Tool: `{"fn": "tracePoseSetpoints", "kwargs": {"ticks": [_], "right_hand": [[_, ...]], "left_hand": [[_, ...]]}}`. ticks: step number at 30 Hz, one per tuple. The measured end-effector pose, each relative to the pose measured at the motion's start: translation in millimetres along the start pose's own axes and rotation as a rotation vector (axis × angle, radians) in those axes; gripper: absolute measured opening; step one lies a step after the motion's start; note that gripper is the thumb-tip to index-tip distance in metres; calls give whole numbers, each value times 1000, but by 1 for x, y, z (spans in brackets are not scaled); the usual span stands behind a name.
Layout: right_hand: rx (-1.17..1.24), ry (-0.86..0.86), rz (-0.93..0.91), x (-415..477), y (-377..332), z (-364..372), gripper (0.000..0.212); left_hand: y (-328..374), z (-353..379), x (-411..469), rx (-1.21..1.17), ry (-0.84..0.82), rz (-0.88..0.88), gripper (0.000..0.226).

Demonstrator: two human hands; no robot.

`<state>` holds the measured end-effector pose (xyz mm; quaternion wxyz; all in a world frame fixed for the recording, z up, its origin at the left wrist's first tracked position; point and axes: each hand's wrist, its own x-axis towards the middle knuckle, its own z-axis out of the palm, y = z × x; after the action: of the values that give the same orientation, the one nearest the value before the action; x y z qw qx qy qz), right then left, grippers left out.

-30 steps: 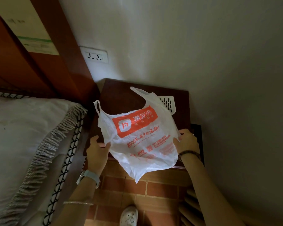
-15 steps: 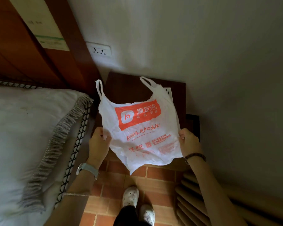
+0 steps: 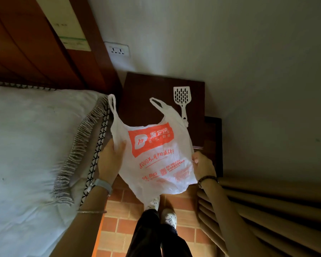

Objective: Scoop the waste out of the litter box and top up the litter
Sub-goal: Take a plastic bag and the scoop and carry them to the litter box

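Gripping the left edge of the bag (image 3: 156,160) with the left hand (image 3: 110,160), fingers curled into the plastic. Holding it stretched flat, loops up, over the front of the nightstand (image 3: 141,93). Pinching the right edge with the right hand (image 3: 204,166); hands well apart, both occupied. Beyond and to the right, the scoop (image 3: 182,98): flat on the nightstand, head toward the wall, handle pointing back, tip just beside the bag's right loop. Nearer the right hand, by the look of it. No litter box in view.
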<state>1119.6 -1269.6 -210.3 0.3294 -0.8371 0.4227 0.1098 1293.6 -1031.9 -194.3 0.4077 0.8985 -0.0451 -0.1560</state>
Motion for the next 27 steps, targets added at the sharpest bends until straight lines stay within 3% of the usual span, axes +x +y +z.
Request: {"fn": "tracePoseSetpoints", "kwargs": {"ticks": [2,5,11,15,19,27], "right_hand": [[17,-31,38,-3,1,7,12],[94,-30,66,-2,-7,8,33],[228,26,-56,24,-47,-3,54],[268,122,-69,60,-64,-9,50],[289,146,-32,96,-62,-14,48],[265,153,70,204,-29,11,56]], "left_hand": [[-1,0,-6,2,0,59,28],[-2,2,-11,-53,-48,164,23],[4,11,-2,-55,-302,113,26],[12,19,15,42,-310,140,19],[19,33,38,103,-303,155,28],[23,82,103,321,-234,249,25]]}}
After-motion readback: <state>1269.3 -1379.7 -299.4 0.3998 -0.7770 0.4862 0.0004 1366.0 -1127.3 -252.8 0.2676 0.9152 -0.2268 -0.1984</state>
